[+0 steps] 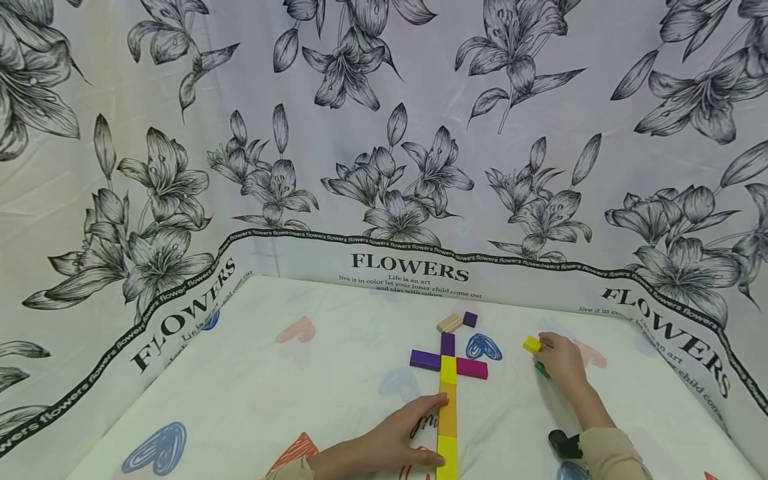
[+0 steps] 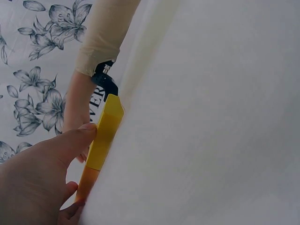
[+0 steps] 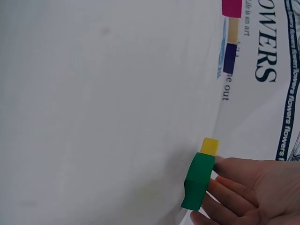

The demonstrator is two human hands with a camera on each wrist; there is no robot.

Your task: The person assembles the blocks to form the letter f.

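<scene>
My left hand (image 1: pixel 387 437) lies along the left side of a straight row of blocks, thumb and fingers spread. The thumb touches a yellow block (image 2: pixel 105 140); a fingertip meets the orange block (image 1: pixel 448 410). Beyond them come a small yellow block (image 1: pixel 449 370) and a dark purple one (image 1: pixel 447 345), with a purple block (image 1: pixel 425 360) left and a magenta block (image 1: pixel 472 368) right, forming a cross. Off to the right, my right hand (image 1: pixel 565 367) pinches a yellow block (image 1: pixel 532 344). Beside it, a green block (image 3: pixel 198 182) hides some fingertips in the right wrist view.
Past the cross lie natural wood blocks (image 1: pixel 450 323) and a dark purple block (image 1: pixel 471 319). A black wrist mount (image 1: pixel 564 445) is by the right sleeve. White cloth printed with hearts covers the table (image 1: pixel 336 373); a flowered curtain (image 1: pixel 396 167) rises behind.
</scene>
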